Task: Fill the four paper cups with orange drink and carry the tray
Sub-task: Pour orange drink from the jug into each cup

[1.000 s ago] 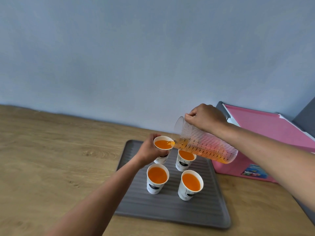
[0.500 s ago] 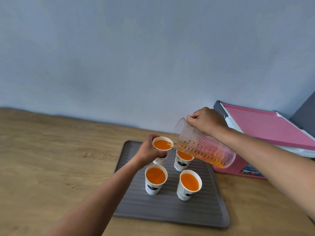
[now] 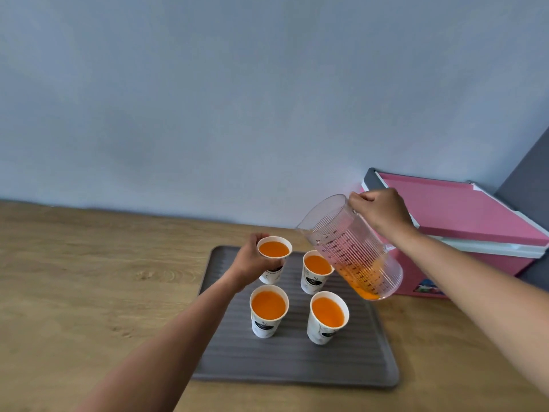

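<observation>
Table: pale wood-grain tabletop (image 3: 89, 278), smooth, with knot swirls in the pattern.
Left hand: the left hand (image 3: 252, 261) has thumb and fingers curled round the back-left white paper cup (image 3: 274, 249), which is nearly full of orange drink. I cannot tell whether its base touches the tray.
Tray: grey ribbed rectangular tray (image 3: 297, 361) with rounded corners, flat on the table.
Other cups: front-left white paper cup (image 3: 269, 306), back-right white paper cup (image 3: 317, 266) and front-right white paper cup (image 3: 328, 312) stand upright on the tray, all filled with orange.
Print: a dark logo on each cup, with lettering too small to read.
Pitcher: clear ribbed plastic pitcher (image 3: 353, 251), held in the air and leaning mouth-left above the back-right cup. A little orange is pooled at its base, and its dark measuring marks are unreadable.
Right hand: the right hand (image 3: 381, 212) is closed round the pitcher's handle near the rim.
Box: pink plastic box with a white-edged lid (image 3: 475, 215), just right of the tray, with a small colourful sticker on its front.
</observation>
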The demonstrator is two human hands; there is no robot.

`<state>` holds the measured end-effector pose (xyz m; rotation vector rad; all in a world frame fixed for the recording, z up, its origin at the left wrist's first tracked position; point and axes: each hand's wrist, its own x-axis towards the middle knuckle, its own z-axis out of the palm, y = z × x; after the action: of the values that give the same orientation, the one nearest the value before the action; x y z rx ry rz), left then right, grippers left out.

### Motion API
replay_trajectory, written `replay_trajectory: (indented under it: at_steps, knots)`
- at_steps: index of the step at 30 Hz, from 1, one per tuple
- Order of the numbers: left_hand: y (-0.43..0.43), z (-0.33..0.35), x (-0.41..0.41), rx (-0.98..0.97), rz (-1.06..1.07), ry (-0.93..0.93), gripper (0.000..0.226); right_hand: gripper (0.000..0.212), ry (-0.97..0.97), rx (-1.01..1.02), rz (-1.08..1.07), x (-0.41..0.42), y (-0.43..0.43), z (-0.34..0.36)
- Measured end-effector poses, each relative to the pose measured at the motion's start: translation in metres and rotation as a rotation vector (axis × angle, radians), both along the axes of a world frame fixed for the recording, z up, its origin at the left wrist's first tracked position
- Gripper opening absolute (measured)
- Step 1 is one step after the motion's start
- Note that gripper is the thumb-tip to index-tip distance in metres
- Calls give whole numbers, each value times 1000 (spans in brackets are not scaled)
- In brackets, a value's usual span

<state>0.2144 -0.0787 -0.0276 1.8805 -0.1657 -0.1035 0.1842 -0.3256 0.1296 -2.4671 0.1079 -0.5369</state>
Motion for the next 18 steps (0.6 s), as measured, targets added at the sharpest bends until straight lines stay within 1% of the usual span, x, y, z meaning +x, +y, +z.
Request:
replay_trajectory:
  at_steps: [2,5,12,15,18]
  knots:
    - [1,-6,2,13,0,4,72,49,-29,74,-13,-2,-6,-2]
    - [2,-15,5,53,1,16,72,50,-68,153,-49,-5,-14,-6]
    - [5,-29,5,49,-1,54,75,53,-110,208,-77,-10,-30,-20]
    - [5,-29,5,58,-21,55,77,45,-111,228,-80,-13,-35,-23]
    - [8,-28,5,100,-79,75,83,46,-116,249,-74,-19,-37,-25]
